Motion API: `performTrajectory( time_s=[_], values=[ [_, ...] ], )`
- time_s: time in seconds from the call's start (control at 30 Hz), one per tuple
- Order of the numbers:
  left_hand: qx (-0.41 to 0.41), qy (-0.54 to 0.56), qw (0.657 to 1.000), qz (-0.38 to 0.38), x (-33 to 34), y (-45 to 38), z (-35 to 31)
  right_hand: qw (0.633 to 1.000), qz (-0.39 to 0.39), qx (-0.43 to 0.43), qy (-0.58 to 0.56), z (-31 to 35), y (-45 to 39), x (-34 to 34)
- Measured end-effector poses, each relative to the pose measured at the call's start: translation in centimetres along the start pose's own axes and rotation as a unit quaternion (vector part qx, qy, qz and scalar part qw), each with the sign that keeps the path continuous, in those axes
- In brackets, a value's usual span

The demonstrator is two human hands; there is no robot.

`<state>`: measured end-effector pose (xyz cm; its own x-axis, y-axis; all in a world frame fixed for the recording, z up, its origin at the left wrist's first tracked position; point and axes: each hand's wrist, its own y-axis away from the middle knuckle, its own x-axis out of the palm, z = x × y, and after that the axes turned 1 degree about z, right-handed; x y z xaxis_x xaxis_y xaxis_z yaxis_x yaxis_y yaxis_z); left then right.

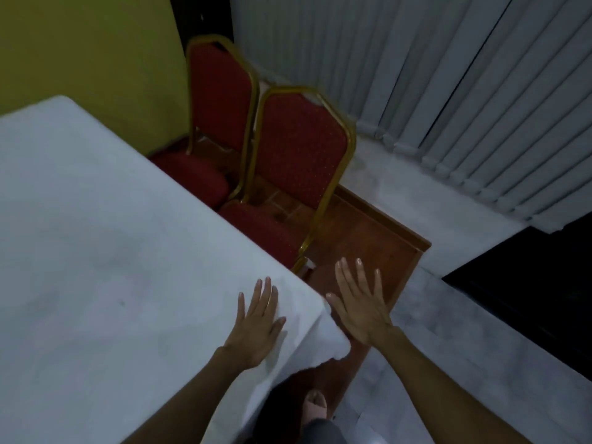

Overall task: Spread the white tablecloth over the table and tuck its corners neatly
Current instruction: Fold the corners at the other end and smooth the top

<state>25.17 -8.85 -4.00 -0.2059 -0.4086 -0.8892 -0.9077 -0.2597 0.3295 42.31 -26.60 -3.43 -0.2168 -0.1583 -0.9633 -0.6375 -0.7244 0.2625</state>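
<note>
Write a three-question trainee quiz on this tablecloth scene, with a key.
1. True or false: the left hand lies flat on the white tablecloth.
2. How many red chairs stand beside the table?
3. Where is the right hand? A) gripping a chair B) open, just past the cloth's corner C) under the cloth

Key: 1 true; 2 two, near and far; 3 B.

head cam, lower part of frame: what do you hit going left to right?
white tablecloth → left hand flat on it → hanging corner of the cloth → right hand, open beside the corner → pale floor
</note>
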Motion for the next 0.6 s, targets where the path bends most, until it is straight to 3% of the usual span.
performTrajectory(
  time_s=[0.27,0.5,0.6],
  values=[
    [-0.006,0.018,0.988,-0.153,-9.8,-16.4,-6.1,0.988,-0.134,0.015,-0.074,-9.6,-11.7,-12.9],
    [-0.071,0.135,0.969,-0.196,-15.7,-31.2,-13.2,0.986,-0.135,-0.034,-0.095,-19.5,-22.5,-20.5],
    [-0.090,0.181,0.954,-0.220,-17.7,-36.3,-14.6,0.983,-0.102,-0.059,-0.142,-22.7,-27.9,-22.8]
  ],
)
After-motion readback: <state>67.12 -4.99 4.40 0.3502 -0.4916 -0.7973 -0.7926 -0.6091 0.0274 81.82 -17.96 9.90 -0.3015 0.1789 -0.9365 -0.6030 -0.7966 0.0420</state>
